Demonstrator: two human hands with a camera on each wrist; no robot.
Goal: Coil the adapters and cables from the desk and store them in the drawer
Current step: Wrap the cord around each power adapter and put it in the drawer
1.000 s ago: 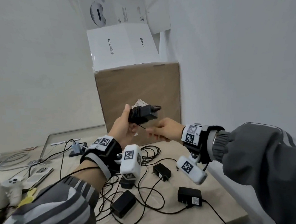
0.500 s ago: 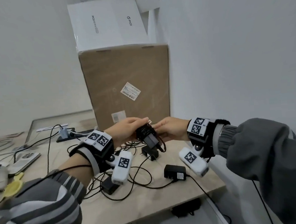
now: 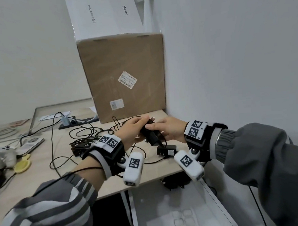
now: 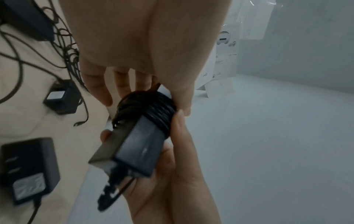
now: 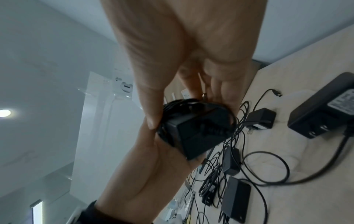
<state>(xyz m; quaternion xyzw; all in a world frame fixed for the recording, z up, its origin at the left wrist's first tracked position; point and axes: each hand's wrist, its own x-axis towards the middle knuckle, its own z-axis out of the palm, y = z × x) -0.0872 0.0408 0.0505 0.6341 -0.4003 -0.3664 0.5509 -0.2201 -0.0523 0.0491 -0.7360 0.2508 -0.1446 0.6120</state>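
Observation:
A black adapter [image 3: 151,136] with its cable wound tight round the body hangs just above the desk [image 3: 63,164], near the right front corner. My left hand [image 3: 140,125] grips it from the left and my right hand [image 3: 154,128] from the right. In the left wrist view the coiled adapter [image 4: 138,142] lies in the right palm, plug prongs toward the camera. The right wrist view shows the same adapter [image 5: 197,133] pinched between both hands. Loose adapters [image 3: 166,151] and tangled cables [image 3: 86,136] lie on the desk below.
A tall cardboard box [image 3: 124,75] stands at the back against the right wall, white boxes [image 3: 102,13] on top. A power strip [image 3: 78,120], a remote [image 3: 30,145] and clutter sit left. Below the front edge is a white drawer-like surface [image 3: 169,208].
Both hands came down with the adapter from in front of the cardboard box to just above the desk. The right hand, which pinched the cable end, now grips the wound adapter.

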